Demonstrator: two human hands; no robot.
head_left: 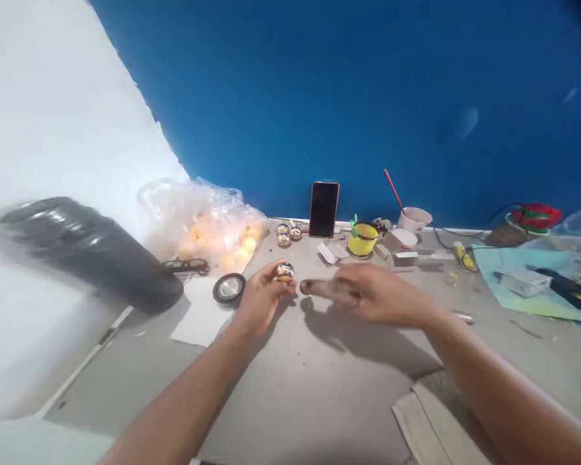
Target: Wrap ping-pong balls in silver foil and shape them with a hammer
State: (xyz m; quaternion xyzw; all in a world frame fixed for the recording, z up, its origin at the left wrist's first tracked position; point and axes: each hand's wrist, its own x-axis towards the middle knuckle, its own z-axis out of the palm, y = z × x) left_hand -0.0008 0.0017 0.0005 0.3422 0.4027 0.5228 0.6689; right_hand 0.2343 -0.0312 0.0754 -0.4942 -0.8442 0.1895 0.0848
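Observation:
My left hand is closed around a small shiny ball, gold below with a dark and silvery pattern above, gripped between thumb and fingers. Just to its right, my right hand points its index finger toward the ball, with a gap between. That fingertip looks dark, and the finger is smeared by motion; the other fingers are curled and partly hidden. I see nothing held in it. Behind my left hand sits a cluster of several similar shiny balls. A dark round lid with a silvery centre lies left of my left hand.
A phone leans against the blue wall. Nearby are a yellow cup, a white cup with a red stick, and small boxes. Left are a dark cylinder, glasses and a plastic bag. A beige cloth lies front right.

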